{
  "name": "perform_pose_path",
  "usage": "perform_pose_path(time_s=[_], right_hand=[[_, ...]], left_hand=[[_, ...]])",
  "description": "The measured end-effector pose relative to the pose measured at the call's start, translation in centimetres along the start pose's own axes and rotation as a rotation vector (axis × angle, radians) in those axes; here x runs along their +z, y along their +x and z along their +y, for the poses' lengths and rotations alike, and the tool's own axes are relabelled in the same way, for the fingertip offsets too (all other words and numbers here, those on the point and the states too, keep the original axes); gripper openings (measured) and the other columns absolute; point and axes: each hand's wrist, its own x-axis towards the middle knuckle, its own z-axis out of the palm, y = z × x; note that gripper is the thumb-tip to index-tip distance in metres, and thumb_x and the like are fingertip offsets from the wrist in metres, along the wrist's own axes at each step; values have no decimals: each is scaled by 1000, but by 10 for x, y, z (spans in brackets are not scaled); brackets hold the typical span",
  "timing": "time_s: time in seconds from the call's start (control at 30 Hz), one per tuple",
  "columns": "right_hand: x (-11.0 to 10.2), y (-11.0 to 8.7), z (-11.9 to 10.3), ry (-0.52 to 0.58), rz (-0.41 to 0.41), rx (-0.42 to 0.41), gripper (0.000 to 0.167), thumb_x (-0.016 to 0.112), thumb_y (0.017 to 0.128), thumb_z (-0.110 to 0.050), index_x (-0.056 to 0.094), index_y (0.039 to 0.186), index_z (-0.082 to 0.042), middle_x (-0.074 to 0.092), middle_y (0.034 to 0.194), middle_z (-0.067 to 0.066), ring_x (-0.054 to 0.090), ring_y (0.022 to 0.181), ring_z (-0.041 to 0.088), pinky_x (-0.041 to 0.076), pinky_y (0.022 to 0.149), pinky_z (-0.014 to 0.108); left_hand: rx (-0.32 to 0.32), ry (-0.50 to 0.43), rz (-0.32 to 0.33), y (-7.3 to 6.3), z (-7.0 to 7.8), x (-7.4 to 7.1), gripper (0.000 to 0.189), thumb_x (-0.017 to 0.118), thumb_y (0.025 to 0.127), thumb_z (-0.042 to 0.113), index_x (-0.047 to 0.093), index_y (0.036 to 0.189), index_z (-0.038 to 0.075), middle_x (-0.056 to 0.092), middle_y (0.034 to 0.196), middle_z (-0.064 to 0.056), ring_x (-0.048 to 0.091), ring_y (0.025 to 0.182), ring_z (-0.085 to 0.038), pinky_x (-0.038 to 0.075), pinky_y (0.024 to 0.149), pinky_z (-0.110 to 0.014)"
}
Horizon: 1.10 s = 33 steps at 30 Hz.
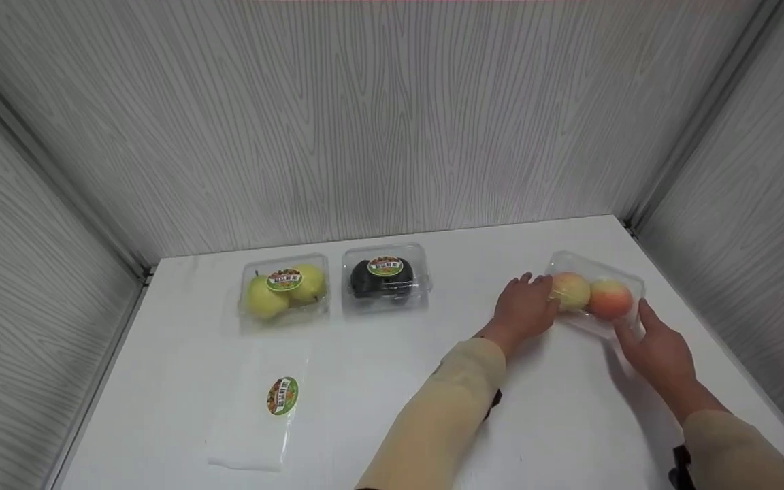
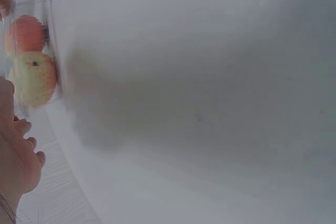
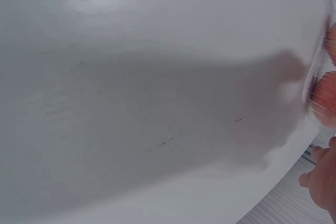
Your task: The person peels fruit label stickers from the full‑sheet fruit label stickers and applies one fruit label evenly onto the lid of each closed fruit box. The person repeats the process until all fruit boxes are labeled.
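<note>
At the right of the table, a clear plastic fruit box [image 1: 593, 328] contains two round red-and-yellow fruits [image 1: 610, 299]. My left hand [image 1: 527, 306] grips the box's left end, thumb at the near side and fingers toward the far side. At the other end, my right hand [image 1: 661, 350] holds the near right corner between thumb and fingers. The left wrist view catches the fruits [image 2: 34, 77] through the box wall, with the left hand [image 2: 18, 153] beside them. Only part of the right hand [image 3: 323, 174] enters the right wrist view, at its edge.
Two lidded clear boxes stand at the back: one with yellow-green pears [image 1: 268, 299], one with dark fruit [image 1: 368, 280], each bearing an oval label. Front left lies a transparent sheet [image 1: 249, 435] with an oval sticker [image 1: 283, 396]. Grey wood-grain panels [image 1: 378, 122] enclose the white table [image 1: 392, 381].
</note>
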Motion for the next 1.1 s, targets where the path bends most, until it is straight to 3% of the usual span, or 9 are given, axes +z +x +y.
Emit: perform_pose_path(time_s=[0.57,0.9,1.1], right_hand=[[22,-29,-31,25,-14,-91,84,37,111,-52,17,162,12,33,155,44,40,137,64,37,110,71],[30,-42,-52,21,-9,-138,81,38,112,-49,19,161,13,36,153,42,44,134,63,41,107,70],[36,-47,-62,30,-8,-158,81,38,112,-49,19,162,12,35,153,43,44,134,63,40,108,70]], left_hand=[[-42,50,41,-60,-21,-9,45,47,112,38,59,149,15,67,143,4,54,142,-16,37,119,-30],[-76,94,37,-86,-32,-21,43,48,111,39,62,145,16,69,140,5,53,142,-15,37,119,-29],[-79,132,73,-100,-39,-21,42,48,110,38,64,142,15,73,133,4,58,137,-15,41,115,-30]])
